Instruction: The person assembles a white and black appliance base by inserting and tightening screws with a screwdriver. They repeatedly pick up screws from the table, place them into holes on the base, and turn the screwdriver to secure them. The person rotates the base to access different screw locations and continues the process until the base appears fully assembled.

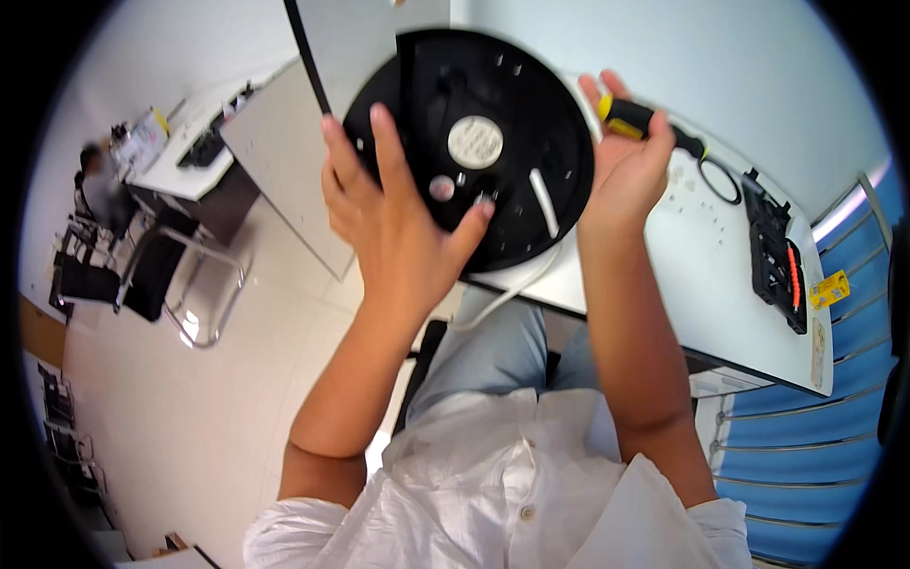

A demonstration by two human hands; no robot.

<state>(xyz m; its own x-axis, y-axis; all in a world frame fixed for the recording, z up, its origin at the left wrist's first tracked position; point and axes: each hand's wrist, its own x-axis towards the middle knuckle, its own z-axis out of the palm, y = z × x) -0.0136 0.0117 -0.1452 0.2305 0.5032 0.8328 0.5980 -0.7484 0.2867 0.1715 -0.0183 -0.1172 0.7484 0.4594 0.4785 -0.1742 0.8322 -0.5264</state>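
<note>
A round black appliance base (517,100) is tilted up in front of me, with a round white label at its middle, a white strip and several small holes. From its lower edge a white cord (519,289) runs down toward my lap. My left hand (389,204) lies over its left part with fingers spread, the thumb tip by a recess below the label. Beside the right rim is my right hand (626,175), palm up. A yellow-and-black screwdriver (633,118) rests across it under the thumb, its shaft end pointing right. Contact between this hand and the rim is unclear.
Small screws (701,204) lie scattered on the white table (664,256). Near its right end are a black tool case (773,251) with an orange-handled tool and a yellow packet (829,289). A partition (284,156) stands left; beyond are chairs (161,270) and a seated person (104,190).
</note>
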